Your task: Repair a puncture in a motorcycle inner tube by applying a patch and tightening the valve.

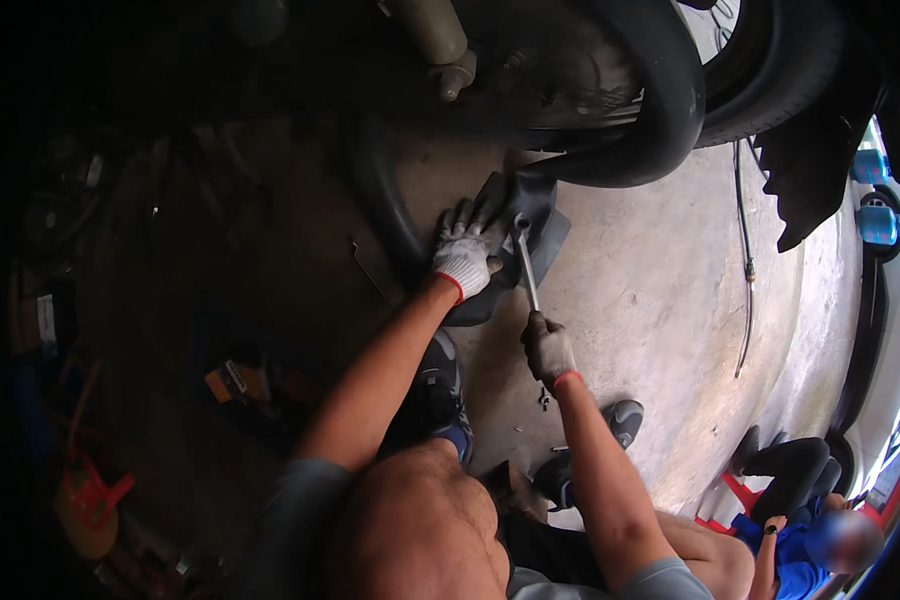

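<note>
My left hand [463,245], in a white knit glove with dark fingertips, lies flat on a dark rubber-looking sheet or flap [545,245] on the floor, its fingers stretched out. A long metal wrench [530,276] is gripped by its lower end in my gloved right hand [548,350]. The wrench's far end rests at a small round part on the dark piece; what that part is, I cannot make out. A thick black tube [660,120] bends down close behind, and another black tube [380,195] runs beside my left hand.
A tyre [790,85] stands at the upper right, near a hose [748,260] on the concrete. A thin metal tool [368,268] lies left of my hand. An orange box [238,382] sits at lower left. A person in blue [795,550] sits at right, near a white car [885,350].
</note>
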Demonstrator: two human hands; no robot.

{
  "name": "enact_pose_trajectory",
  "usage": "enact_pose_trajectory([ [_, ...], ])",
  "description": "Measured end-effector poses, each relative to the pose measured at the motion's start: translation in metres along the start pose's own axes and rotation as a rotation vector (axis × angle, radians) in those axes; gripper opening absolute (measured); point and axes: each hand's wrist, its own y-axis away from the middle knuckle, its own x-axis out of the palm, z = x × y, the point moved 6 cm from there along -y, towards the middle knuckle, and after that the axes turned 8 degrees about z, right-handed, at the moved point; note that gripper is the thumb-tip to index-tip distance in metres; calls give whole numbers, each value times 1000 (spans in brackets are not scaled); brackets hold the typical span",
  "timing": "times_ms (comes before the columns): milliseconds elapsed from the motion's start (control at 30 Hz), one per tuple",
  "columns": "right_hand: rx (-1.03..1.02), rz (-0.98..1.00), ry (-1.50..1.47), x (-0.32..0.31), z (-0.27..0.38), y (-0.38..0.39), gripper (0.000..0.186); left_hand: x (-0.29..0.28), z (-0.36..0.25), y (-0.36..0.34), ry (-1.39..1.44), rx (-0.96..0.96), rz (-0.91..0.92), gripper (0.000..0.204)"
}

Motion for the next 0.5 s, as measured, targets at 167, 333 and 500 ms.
enact_pose_trajectory([
  [167,-447,-12,-191,6,76,40,47,9,18,19,12,-37,-6,79],
  [333,-19,-41,22,-20,-16,-19,48,-2,-8,-5,-31,19,-7,77],
  [500,-381,-34,-82,-4,62,29,51,10,14,17,11,-14,-28,77],
])
